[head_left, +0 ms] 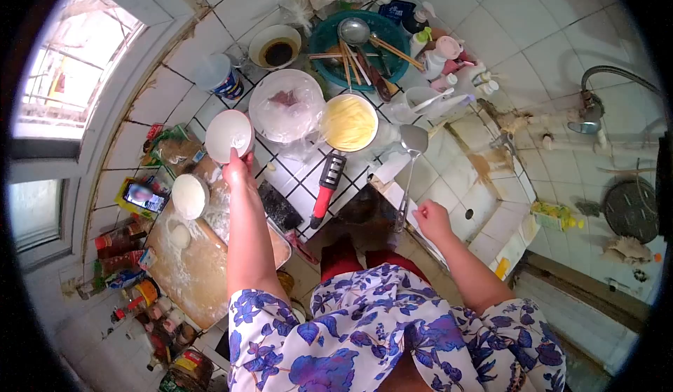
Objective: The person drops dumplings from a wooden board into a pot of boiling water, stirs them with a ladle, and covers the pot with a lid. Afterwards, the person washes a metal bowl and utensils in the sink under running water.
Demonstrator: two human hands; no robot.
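My left hand (238, 169) reaches forward over the counter, its fingers closed on the near rim of a white bowl (226, 131). The bowl is tilted toward me, with a small whitish patch inside. Just below it stands another white bowl (190, 196) on a floured wooden board (189, 273). On that board lie a round piece of dough (180, 235) and a rolling pin (212, 233). My right hand (432, 219) is loosely curled beside the sink edge, with nothing visible in it. Closest to it is the handle of a metal spatula (412, 143); they look apart.
A bowl of pale yellow strips (350, 123), a plastic-covered bowl (286, 101), a bowl of dark sauce (279, 52) and a teal basin (326, 31) of utensils crowd the back. A red-black knife sharpener (328, 187) lies in front. Bottles (445, 55) line the right, a phone (142, 196) the left.
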